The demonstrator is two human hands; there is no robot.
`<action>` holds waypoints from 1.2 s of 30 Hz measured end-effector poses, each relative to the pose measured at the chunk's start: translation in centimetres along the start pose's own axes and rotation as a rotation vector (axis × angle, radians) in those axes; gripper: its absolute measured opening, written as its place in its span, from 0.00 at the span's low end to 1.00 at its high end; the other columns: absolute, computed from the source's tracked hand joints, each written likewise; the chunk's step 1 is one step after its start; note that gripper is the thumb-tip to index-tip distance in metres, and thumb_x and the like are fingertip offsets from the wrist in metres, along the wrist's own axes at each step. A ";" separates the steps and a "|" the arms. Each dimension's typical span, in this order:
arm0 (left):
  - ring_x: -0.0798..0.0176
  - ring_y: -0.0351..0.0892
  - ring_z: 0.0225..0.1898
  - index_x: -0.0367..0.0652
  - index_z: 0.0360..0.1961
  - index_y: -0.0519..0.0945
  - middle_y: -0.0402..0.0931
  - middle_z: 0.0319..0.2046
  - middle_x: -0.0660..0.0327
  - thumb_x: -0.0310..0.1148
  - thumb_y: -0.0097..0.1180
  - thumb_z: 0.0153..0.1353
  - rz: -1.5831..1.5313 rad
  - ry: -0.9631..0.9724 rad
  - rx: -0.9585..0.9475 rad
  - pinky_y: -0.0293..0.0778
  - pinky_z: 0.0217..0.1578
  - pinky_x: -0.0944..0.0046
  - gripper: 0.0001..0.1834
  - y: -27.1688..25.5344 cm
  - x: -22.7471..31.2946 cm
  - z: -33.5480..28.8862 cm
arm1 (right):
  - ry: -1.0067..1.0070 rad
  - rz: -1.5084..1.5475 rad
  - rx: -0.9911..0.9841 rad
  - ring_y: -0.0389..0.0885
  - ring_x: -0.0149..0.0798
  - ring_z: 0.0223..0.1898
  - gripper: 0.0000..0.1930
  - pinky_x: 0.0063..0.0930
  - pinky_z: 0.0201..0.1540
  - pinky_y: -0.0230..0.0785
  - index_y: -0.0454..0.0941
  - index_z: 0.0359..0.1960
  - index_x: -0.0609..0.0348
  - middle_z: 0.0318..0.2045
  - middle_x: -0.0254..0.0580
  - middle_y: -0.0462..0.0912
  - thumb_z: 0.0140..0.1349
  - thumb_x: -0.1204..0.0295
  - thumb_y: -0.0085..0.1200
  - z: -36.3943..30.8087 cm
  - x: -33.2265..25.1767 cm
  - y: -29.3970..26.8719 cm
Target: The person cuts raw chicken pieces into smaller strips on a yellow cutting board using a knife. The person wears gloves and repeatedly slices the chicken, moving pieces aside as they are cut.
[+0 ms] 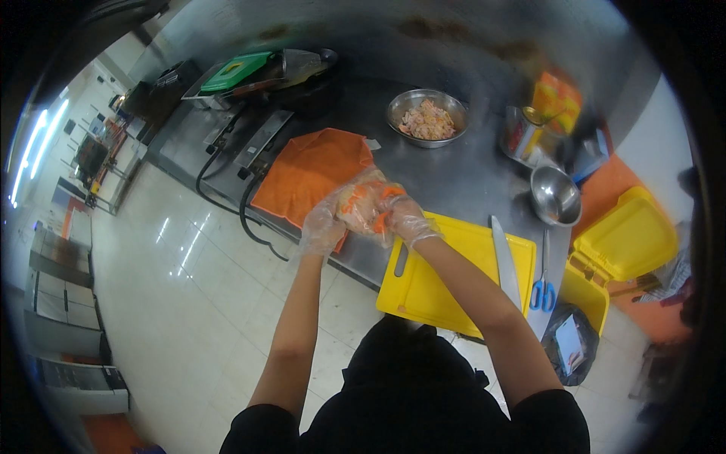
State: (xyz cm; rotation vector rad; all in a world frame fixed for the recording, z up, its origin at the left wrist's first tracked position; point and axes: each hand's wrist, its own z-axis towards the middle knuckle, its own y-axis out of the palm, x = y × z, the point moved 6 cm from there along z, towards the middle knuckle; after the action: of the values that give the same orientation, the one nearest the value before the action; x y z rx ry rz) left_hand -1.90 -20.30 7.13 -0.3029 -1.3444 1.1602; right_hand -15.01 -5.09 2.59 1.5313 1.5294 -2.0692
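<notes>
My left hand and my right hand both wear thin clear plastic gloves. Between them they hold a crumpled, clear plastic package with orange patches, its contents too blurred to name. The fingers of both hands are closed on its sides. Beneath and behind it an orange cloth lies spread on the steel counter. Close to my right hand is a yellow cutting board, partly under my right forearm. A knife rests along the board's right side.
Farther back on the counter stands a metal bowl of chopped pinkish food. To the right are blue-handled scissors, an empty steel bowl, a tin and a yellow lidded bin. Gas burners with hoses sit at the left.
</notes>
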 end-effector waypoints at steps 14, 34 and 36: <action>0.39 0.83 0.54 0.48 0.65 0.79 0.85 0.49 0.43 0.44 0.66 0.61 0.035 -0.195 -0.320 0.77 0.55 0.48 0.31 -1.3 0.5 1.7 | 0.054 -0.673 -0.158 0.79 0.55 0.65 0.35 0.44 0.65 0.71 0.80 0.63 0.56 0.60 0.54 0.82 0.52 0.61 0.75 4.8 -2.4 4.1; 0.40 0.84 0.50 0.41 0.49 0.87 0.86 0.47 0.44 0.50 0.65 0.62 -0.193 -0.125 -0.195 0.79 0.50 0.49 0.24 -0.9 0.2 1.8 | -0.194 -0.448 -0.162 0.87 0.54 0.50 0.33 0.45 0.53 0.78 0.86 0.53 0.51 0.47 0.51 0.88 0.51 0.43 0.71 3.7 -6.7 -0.4; 0.40 0.84 0.49 0.41 0.48 0.87 0.86 0.46 0.44 0.48 0.65 0.61 -0.085 -0.142 -0.186 0.79 0.49 0.49 0.22 -0.6 0.1 1.9 | -0.057 -0.377 -0.219 0.85 0.52 0.54 0.32 0.43 0.58 0.76 0.85 0.56 0.48 0.52 0.48 0.87 0.53 0.45 0.71 3.5 -6.5 -1.0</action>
State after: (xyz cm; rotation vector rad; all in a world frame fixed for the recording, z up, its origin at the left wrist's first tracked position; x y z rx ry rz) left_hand -3.30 -21.28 8.16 -0.2977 -1.5794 1.0027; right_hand -14.79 -10.02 8.18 1.1685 2.0731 -2.0110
